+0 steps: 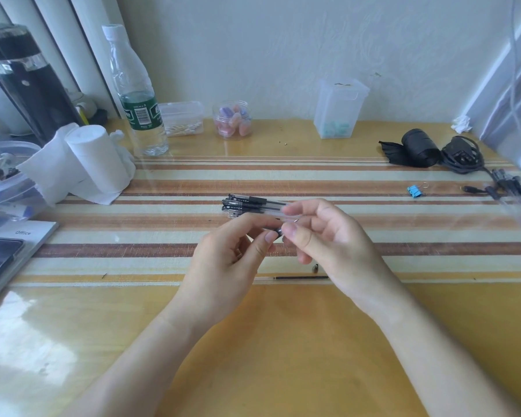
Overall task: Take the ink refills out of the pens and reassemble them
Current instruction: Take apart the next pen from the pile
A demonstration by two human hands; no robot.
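Observation:
My left hand point(232, 254) and my right hand point(322, 236) meet over the middle of the table, both pinching one pen. The left fingers grip its black grip end point(275, 232); the right fingers hold its clear barrel point(289, 217). Just behind the hands lies a small bunch of black-capped pens point(247, 203) side by side. A thin black ink refill point(301, 277) lies flat on the table below my right hand, with a small metal pen tip point(315, 268) beside it. More pens in a clear bag point(512, 188) lie at the far right edge.
A striped mat point(163, 188) covers the table. A tissue roll point(85, 164), water bottle point(137, 94), plastic jars point(232, 120), point(339, 108), black tape with cable point(433, 149), a blue binder clip point(415, 191) and a notebook point(15, 245) ring the work area.

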